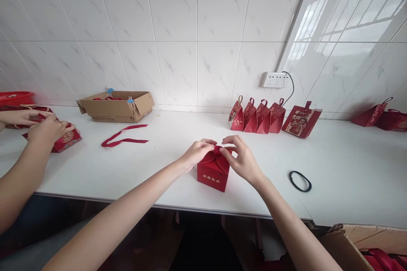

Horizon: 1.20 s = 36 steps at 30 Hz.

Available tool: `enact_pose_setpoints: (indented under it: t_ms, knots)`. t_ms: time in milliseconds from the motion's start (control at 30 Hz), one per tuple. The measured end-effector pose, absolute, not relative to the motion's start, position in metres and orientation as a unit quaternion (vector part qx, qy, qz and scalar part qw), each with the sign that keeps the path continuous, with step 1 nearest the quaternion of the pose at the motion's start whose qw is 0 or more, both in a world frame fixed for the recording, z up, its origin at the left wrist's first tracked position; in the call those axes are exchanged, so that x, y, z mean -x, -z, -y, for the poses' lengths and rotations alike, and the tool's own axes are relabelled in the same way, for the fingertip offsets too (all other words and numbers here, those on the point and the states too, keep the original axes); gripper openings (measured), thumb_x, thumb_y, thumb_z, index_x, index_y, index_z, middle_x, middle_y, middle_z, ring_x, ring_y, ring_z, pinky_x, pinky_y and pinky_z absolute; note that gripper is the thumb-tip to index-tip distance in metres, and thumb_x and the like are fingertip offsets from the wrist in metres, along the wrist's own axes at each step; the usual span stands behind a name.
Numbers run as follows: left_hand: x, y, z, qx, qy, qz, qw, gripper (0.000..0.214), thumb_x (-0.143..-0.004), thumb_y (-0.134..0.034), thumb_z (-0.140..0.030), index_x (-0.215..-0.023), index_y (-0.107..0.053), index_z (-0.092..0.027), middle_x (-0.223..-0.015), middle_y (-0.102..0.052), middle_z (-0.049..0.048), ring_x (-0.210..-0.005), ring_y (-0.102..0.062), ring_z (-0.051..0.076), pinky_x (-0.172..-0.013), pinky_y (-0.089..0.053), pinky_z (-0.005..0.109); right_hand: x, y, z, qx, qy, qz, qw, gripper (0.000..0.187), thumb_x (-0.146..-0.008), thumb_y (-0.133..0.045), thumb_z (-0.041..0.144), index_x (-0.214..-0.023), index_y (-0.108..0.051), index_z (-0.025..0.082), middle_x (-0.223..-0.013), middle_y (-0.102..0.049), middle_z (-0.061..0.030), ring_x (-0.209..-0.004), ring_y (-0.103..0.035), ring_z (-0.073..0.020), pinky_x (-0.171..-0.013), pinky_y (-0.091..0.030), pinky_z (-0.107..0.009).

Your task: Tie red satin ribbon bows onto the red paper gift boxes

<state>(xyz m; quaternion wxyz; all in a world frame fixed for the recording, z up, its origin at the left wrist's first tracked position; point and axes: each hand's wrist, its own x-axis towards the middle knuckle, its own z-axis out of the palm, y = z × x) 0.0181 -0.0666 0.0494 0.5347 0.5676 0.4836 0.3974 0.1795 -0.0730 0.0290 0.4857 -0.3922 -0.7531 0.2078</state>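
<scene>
White tiled wall [178,0] in bkgd w/ grey veining, power strip [275,79] on it at far R; white tabletop [178,127] runs L to R below. Your red gift box [213,175] stands upright near the table's near edge, approx centre, gold characters [211,179] facing you. It sits btwn your hands, mostly just below them: L hand [199,152] at its top L, R hand [242,159] at its top R. Both reach the red ribbon [217,151] at the box top. L thumb & fingers are bent in close to it; can't tell if they pinch it. R index arches up apart from the thumb, thumb tip by the ribbon; can't tell if the other R fingers grip.

Far R of you: row of four red boxes [249,120] w/ loops, then a wider printed box [300,123]. Black ring [290,178] lies flat, R of your R hand. On the L: loose red ribbon strip [106,144] in a bend, cardboard box [111,113] behind it, nr wall. Far L, co-worker's hands [47,133] are at another red box [68,140]. Near R corner: open carton [369,237] w/ red stuff inside.
</scene>
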Motion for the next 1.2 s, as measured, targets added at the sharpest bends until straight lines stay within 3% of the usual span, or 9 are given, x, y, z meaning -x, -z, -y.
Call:
enact_pose_setpoints:
  t_ms: [167,300,433,667,800,1000,1200]
  knots:
    - [-0.017,-0.050,0.071,-0.583,-0.394,-0.495,0.509,0.021,-0.072,-0.051,-0.029,-0.065,-0.065,-0.016,-0.119,-0.055,0.0051,-0.089,-0.058,0.018,-0.073,-0.045,0.027,-0.182,-0.023,0.082,0.418,-0.079,0.790,0.442,0.010,-0.081,-0.057,0.028,-0.075,-0.059,0.021,-0.106,-0.048,-0.0095,-0.093,-0.057,-0.0231,-0.073,-0.052,-0.038]
    - [-0.016,-0.050,0.073,-0.600,-0.385,-0.505,0.487,0.023,-0.073,-0.050,-0.030,-0.064,-0.066,-0.017,-0.120,-0.055,0.0045,-0.090,-0.058,0.018,-0.074,-0.045,0.027,-0.180,-0.021,0.079,0.430,-0.064,0.782,0.447,0.007,-0.081,-0.058,0.024,-0.075,-0.060,0.020,-0.108,-0.048,-0.0102,-0.097,-0.056,-0.0241,-0.074,-0.052,-0.039]
    - [-0.013,-0.047,0.075,-0.615,-0.400,-0.503,0.457,0.024,-0.074,-0.050,-0.032,-0.064,-0.067,-0.018,-0.115,-0.058,0.0040,-0.090,-0.059,0.019,-0.078,-0.045,0.030,-0.176,-0.025,0.080,0.420,-0.060,0.788,0.447,0.015,-0.083,-0.051,0.019,-0.072,-0.062,0.020,-0.106,-0.049,-0.0104,-0.097,-0.056,-0.0239,-0.076,-0.050,-0.039]
    - [0.003,-0.039,0.080,-0.686,-0.410,-0.553,0.233,0.025,-0.077,-0.046,-0.030,-0.059,-0.062,-0.021,-0.103,-0.057,0.0048,-0.112,-0.045,0.025,-0.102,-0.029,0.043,-0.176,-0.034,0.078,0.471,-0.210,0.743,0.426,0.015,-0.078,-0.054,0.028,-0.070,-0.063,0.020,-0.111,-0.052,-0.0097,-0.109,-0.052,-0.0251,-0.092,-0.042,-0.042]
    - [0.010,-0.037,0.083,-0.686,-0.380,-0.581,0.217,0.024,-0.076,-0.048,-0.029,-0.056,-0.056,-0.020,-0.103,-0.057,0.0042,-0.111,-0.044,0.026,-0.101,-0.027,0.048,-0.181,-0.038,0.076,0.524,-0.286,0.709,0.376,0.020,-0.076,-0.051,0.029,-0.065,-0.064,0.020,-0.121,-0.050,-0.0108,-0.116,-0.048,-0.0283,-0.093,-0.039,-0.046]
    - [0.010,-0.033,0.083,-0.695,-0.354,-0.586,0.218,0.023,-0.077,-0.047,-0.027,-0.056,-0.054,-0.020,-0.105,-0.056,0.0035,-0.111,-0.043,0.026,-0.098,-0.029,0.047,-0.189,-0.039,0.081,0.589,-0.281,0.654,0.383,0.018,-0.072,-0.050,0.029,-0.062,-0.062,0.020,-0.123,-0.051,-0.0111,-0.105,-0.055,-0.0299,-0.082,-0.044,-0.044]
    - [0.009,-0.025,0.094,-0.723,-0.377,-0.571,0.095,0.022,-0.081,-0.046,-0.027,-0.061,-0.052,-0.019,-0.094,-0.052,0.0049,-0.093,-0.048,0.022,-0.089,-0.037,0.040,-0.195,-0.030,0.089,0.602,-0.342,0.615,0.377,0.019,-0.072,-0.050,0.031,-0.064,-0.061,0.019,-0.122,-0.052,-0.0110,-0.100,-0.057,-0.0286,-0.076,-0.049,-0.040]
